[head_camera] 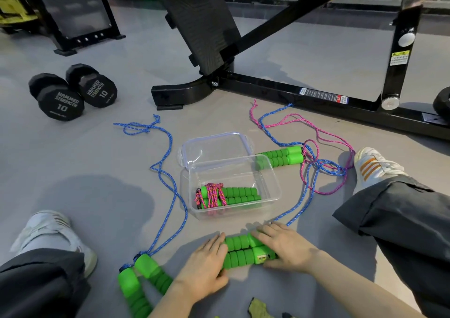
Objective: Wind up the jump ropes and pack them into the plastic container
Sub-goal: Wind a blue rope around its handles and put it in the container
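Foam handles [246, 250] lie pressed side by side on the floor, just in front of the plastic container [238, 171].
The pair looks light and squashy, and the ridged foam should not slip. The blue cord [297, 205] trailing off to the right is limp and likely to tangle, so I'd take hold round both handles together and leave the cord free to wind. The left hand [207, 261] lies over the left ends and the right hand [285, 247] over the right ends. Their fingers are fairly straight and flat on the foam, pressing rather than clasping. One wound rope [214, 196] already lies inside the container, and an unwound rope [136, 286] waits by the left knee.
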